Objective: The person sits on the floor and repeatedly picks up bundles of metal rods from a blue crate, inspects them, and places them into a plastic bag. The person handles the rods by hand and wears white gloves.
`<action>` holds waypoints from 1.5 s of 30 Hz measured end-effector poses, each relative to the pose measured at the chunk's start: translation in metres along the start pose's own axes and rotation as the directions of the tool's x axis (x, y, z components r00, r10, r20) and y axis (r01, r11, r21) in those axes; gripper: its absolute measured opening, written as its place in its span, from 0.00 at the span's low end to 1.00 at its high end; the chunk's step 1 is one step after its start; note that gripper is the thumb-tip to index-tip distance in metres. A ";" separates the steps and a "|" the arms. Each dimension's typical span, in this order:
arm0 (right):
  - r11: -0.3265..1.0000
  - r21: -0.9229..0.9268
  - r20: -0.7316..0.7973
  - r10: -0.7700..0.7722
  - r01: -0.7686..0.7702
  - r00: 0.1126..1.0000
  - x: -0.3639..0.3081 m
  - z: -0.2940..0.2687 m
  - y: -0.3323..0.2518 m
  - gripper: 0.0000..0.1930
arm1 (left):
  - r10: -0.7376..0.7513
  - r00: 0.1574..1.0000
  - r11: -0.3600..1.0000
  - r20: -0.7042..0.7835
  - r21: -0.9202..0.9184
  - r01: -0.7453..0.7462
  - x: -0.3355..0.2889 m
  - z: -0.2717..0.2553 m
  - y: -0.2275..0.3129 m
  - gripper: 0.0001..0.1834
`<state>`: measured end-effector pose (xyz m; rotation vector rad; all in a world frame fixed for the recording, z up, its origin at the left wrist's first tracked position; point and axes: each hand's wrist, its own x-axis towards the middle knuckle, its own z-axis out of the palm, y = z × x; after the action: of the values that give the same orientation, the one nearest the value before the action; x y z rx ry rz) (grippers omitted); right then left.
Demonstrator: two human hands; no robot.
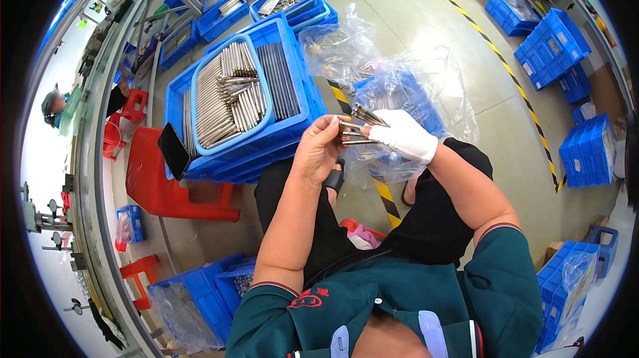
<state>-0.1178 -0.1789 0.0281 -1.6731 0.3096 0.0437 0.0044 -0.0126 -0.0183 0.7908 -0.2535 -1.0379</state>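
My bare left hand (321,148) pinches the ends of slim metal rods (353,134) between thumb and fingers. In a white glove, my right hand (405,136) closes around several more rods (366,114) that fan out past its fingers. The two hands almost meet above my lap. Left of them, a light-blue tray (269,89) full of similar shiny rods (223,98) rests in a blue crate (301,73). Darker rods (277,78) lie beside the tray. Beyond my right hand, a blue crate lined with clear plastic (426,106) holds more metal pieces, partly hidden.
A black phone-like slab (174,152) leans at the crate's near left corner, above a red stool (150,175). Blue crates (549,45) stand along the right side. Yellow-black tape (489,40) crosses the floor. Another person (53,106) is at the far left.
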 end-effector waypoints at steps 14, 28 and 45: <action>0.994 -0.016 0.073 0.106 -0.105 0.992 0.001 -0.005 -0.003 0.16 | 0.339 0.931 0.824 -0.137 0.521 -0.223 -0.011 0.019 0.014 0.09; 0.940 -0.342 0.106 0.049 -0.010 0.993 0.008 -0.001 0.002 0.21 | 0.247 0.968 0.741 -0.035 0.651 -0.165 -0.008 0.009 0.010 0.10; 0.968 -0.246 0.172 0.103 -0.059 0.980 0.004 0.000 -0.003 0.23 | 0.200 0.974 0.817 -0.110 0.568 -0.104 -0.009 0.013 0.014 0.11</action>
<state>-0.1132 -0.1796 0.0298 -1.8798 0.2400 0.3059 0.0021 -0.0079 0.0023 1.3617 -0.4849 -0.7374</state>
